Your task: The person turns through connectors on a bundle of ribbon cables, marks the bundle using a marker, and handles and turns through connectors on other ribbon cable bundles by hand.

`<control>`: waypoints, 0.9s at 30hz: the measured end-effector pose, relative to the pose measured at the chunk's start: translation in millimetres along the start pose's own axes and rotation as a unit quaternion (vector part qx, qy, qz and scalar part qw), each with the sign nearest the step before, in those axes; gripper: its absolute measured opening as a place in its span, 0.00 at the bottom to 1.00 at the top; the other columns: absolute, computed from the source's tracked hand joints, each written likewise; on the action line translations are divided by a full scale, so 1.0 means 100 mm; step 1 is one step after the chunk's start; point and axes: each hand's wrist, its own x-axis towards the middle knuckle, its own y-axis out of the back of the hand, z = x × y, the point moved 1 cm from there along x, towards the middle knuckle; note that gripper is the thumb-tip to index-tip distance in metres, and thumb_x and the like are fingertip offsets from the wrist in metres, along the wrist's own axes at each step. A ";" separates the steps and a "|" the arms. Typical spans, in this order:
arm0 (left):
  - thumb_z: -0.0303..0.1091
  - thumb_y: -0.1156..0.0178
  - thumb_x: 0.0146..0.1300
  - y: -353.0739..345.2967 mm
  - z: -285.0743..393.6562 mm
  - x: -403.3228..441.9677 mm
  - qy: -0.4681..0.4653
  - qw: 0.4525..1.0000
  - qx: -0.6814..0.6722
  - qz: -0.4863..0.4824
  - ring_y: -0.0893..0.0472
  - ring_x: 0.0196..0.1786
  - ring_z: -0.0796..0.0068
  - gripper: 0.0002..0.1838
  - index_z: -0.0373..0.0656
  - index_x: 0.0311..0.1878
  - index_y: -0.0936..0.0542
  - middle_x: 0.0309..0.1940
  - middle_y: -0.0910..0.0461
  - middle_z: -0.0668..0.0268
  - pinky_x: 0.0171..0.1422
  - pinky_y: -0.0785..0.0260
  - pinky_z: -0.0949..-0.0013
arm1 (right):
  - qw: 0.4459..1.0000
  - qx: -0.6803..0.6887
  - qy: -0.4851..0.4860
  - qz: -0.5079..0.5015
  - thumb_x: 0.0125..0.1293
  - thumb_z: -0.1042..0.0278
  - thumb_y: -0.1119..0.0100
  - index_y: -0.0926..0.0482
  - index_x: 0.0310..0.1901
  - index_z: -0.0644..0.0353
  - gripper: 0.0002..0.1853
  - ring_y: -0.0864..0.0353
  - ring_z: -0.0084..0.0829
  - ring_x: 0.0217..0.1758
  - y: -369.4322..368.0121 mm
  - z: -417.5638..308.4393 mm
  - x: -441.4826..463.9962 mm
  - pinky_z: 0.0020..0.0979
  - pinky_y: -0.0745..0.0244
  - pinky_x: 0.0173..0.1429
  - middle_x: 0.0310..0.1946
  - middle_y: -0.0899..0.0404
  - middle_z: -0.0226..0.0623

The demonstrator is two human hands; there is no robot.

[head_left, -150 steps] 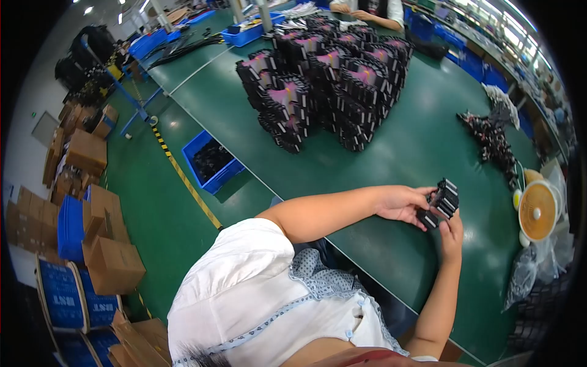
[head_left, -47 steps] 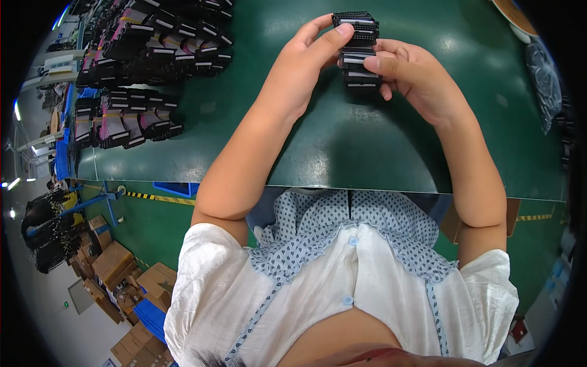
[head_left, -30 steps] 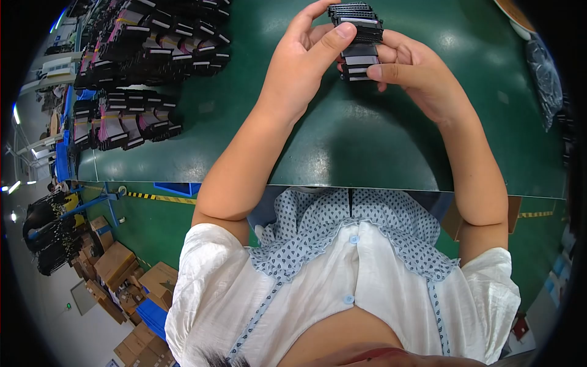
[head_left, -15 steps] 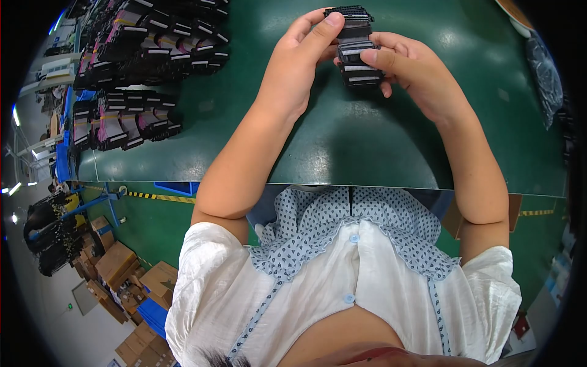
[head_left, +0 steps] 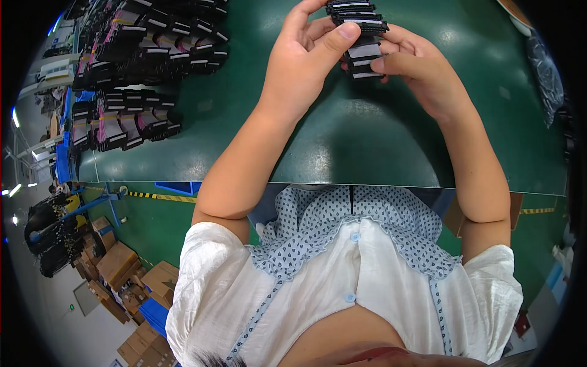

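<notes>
Above the table's middle I hold a bundle of short grey flat ribbon cables with black connectors (head_left: 365, 51). White strips show along the connectors. My left hand (head_left: 301, 64) closes on the bundle's upper part from the left, its thumb laid across the front below the top connectors. From the right, my right hand (head_left: 422, 68) grips the lower connectors, thumb on the front and fingers behind. Part of the bundle is covered by the fingers. Further left lie piles of similar ribbon cables (head_left: 129, 119), with pink wires and yellow bands among them.
The green table (head_left: 361, 140) runs under both hands, its front edge close to my body. A larger cable pile (head_left: 159, 37) covers the far left. A clear plastic bag (head_left: 543, 76) rests at the right edge. Cardboard boxes (head_left: 116, 263) stand on the floor to the left.
The bundle's top connectors have tilted right, and its lower end has risen slightly. My left thumb has moved down and right along it. My right hand stays on the lower connectors.
</notes>
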 end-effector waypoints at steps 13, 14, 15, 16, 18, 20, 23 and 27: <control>0.36 0.38 0.75 0.00 -0.08 0.01 -0.037 0.998 -0.026 -0.041 0.24 0.67 0.67 0.34 0.36 0.77 0.41 0.64 0.25 0.54 0.73 0.33 0.65 | 0.997 0.075 -0.012 0.005 0.70 0.49 0.35 0.17 0.55 0.61 0.23 0.25 0.16 0.41 0.06 0.02 0.04 0.24 0.32 0.46 0.41 0.16 0.24; 0.36 0.38 0.76 0.01 -0.09 0.02 -0.035 0.999 -0.018 -0.038 0.24 0.67 0.68 0.33 0.36 0.76 0.39 0.64 0.25 0.55 0.72 0.32 0.65 | 0.998 0.061 -0.023 0.017 0.70 0.47 0.34 0.17 0.55 0.60 0.24 0.25 0.16 0.41 0.08 0.04 0.05 0.23 0.32 0.46 0.41 0.16 0.24; 0.37 0.39 0.77 0.05 -0.11 0.03 -0.032 0.999 -0.010 -0.034 0.24 0.66 0.69 0.31 0.36 0.76 0.38 0.63 0.24 0.55 0.72 0.32 0.66 | 0.998 0.046 -0.034 0.029 0.70 0.46 0.34 0.16 0.54 0.60 0.24 0.25 0.15 0.40 0.08 0.04 0.06 0.23 0.32 0.45 0.40 0.16 0.24; 0.37 0.40 0.77 0.07 -0.11 0.04 -0.030 0.999 -0.002 -0.030 0.23 0.66 0.69 0.30 0.35 0.75 0.37 0.63 0.24 0.56 0.71 0.31 0.66 | 0.999 0.018 -0.027 0.027 0.70 0.46 0.34 0.16 0.54 0.60 0.24 0.25 0.15 0.40 0.05 0.02 0.04 0.23 0.32 0.44 0.40 0.16 0.24; 0.39 0.41 0.78 0.08 -0.06 0.03 0.003 1.000 0.018 0.008 0.22 0.64 0.71 0.28 0.34 0.73 0.34 0.61 0.23 0.57 0.69 0.31 0.67 | 0.999 -0.037 -0.013 0.024 0.69 0.46 0.33 0.16 0.53 0.60 0.24 0.25 0.15 0.40 -0.06 -0.06 0.00 0.22 0.32 0.43 0.39 0.16 0.24; 0.42 0.41 0.79 0.07 -0.03 0.04 0.026 0.999 0.023 0.032 0.20 0.60 0.74 0.26 0.33 0.69 0.29 0.59 0.21 0.59 0.66 0.29 0.69 | 0.999 -0.023 -0.025 0.013 0.69 0.46 0.33 0.16 0.53 0.60 0.25 0.25 0.14 0.40 -0.06 -0.06 -0.01 0.21 0.32 0.42 0.39 0.16 0.24; 0.43 0.41 0.79 0.06 -0.01 0.02 0.049 0.998 -0.018 0.035 0.20 0.58 0.74 0.26 0.33 0.69 0.29 0.59 0.20 0.59 0.66 0.29 0.69 | 0.999 -0.011 -0.036 0.000 0.68 0.48 0.32 0.17 0.56 0.62 0.26 0.24 0.15 0.40 -0.06 -0.06 -0.02 0.21 0.32 0.42 0.41 0.16 0.24; 0.41 0.40 0.78 0.06 -0.04 0.02 0.027 0.998 -0.004 0.048 0.20 0.58 0.74 0.27 0.34 0.70 0.31 0.58 0.20 0.60 0.66 0.29 0.69 | 1.000 -0.019 -0.009 -0.003 0.68 0.53 0.31 0.20 0.61 0.65 0.28 0.21 0.17 0.45 -0.03 -0.01 -0.01 0.22 0.29 0.48 0.46 0.15 0.28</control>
